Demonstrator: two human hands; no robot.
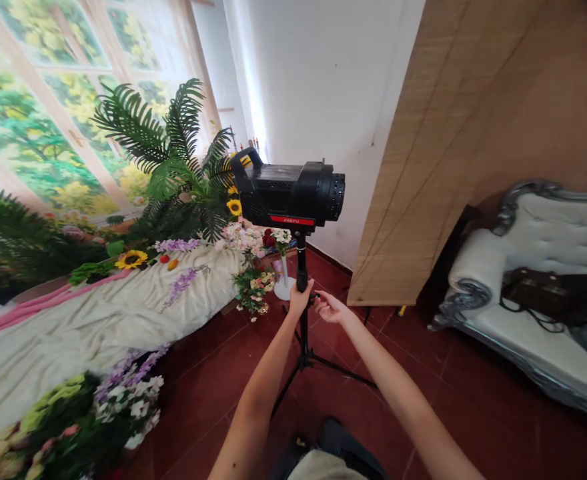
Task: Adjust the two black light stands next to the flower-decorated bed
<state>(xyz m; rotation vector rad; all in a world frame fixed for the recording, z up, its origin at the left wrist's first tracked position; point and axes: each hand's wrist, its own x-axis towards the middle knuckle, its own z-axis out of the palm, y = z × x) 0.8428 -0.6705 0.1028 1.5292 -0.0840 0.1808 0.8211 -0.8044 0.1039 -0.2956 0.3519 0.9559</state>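
Observation:
A black studio light [283, 190] with a red label strip sits on top of a black light stand [304, 333], upright in front of me. My left hand [301, 297] is wrapped round the stand's pole below the light. Beside it, my right hand [327, 308] pinches a small dark knob [315, 296] on the right side of the pole. The stand's legs are spread on the red tiled floor, close to my feet.
Left lies a cream cloth [193, 293] with artificial flowers [138, 400] at its near edge. A palm plant [173, 153] and a white flower stand [284, 287] are behind the light. A hanging bamboo blind [398, 200] and a white tufted sofa [553, 227] with a dark bag [538, 290] are right.

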